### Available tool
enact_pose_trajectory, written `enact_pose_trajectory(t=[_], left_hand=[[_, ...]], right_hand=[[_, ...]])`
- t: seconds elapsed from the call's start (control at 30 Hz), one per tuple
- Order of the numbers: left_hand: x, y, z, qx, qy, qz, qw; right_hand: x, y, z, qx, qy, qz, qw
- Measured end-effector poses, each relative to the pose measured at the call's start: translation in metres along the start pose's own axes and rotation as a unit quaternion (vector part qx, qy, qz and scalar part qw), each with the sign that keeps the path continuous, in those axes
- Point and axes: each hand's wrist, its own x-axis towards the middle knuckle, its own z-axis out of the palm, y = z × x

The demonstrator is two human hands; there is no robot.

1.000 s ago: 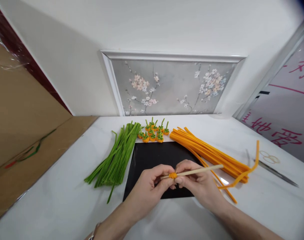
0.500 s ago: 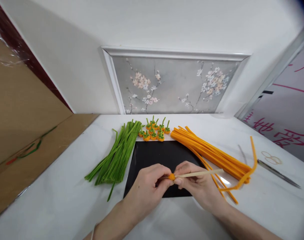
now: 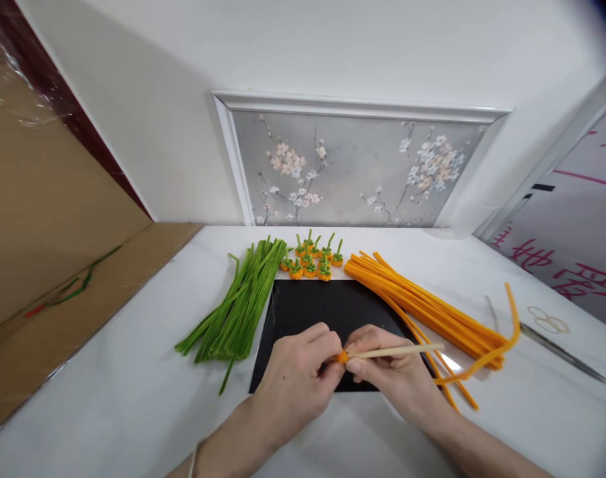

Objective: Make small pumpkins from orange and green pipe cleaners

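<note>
My left hand (image 3: 305,372) is closed, pinching a small orange piece (image 3: 342,357) between thumb and fingers above a black mat (image 3: 312,302). From the right, my right hand (image 3: 389,368) is closed on a pale wooden stick (image 3: 402,350), whose left end meets the orange piece. The stick points right, over some loose orange stems. Behind the mat stand several small orange pieces with green tops and upright stalks (image 3: 309,265). A bundle of green fuzzy stems (image 3: 240,305) lies left of the mat, and a bundle of orange fuzzy stems (image 3: 422,305) lies right of it.
On the white table (image 3: 133,392), a pointed metal tool (image 3: 564,352) lies at the right beside thin rubber bands (image 3: 549,320). Brown cardboard (image 3: 108,285) borders the left side. A wall with a framed floral panel (image 3: 352,166) rises behind.
The view has shifted slightly, moving the surroundings a little to the right. Both hands keep their grips, and the fingers around the orange piece have shifted slightly.
</note>
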Motion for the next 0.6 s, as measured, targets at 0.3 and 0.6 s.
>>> enact_pose_trajectory(t=[0.3, 0.6], left_hand=[[0.005, 0.009, -0.006, -0.172, -0.069, -0.115, 0.976], [0.008, 0.001, -0.008, -0.414, -0.090, -0.213, 0.881]], right_hand=[[0.002, -0.002, -0.008, -0.030, 0.016, 0.016, 0.999], [0.000, -0.005, -0.010, -0.106, -0.012, 0.041, 0.993]])
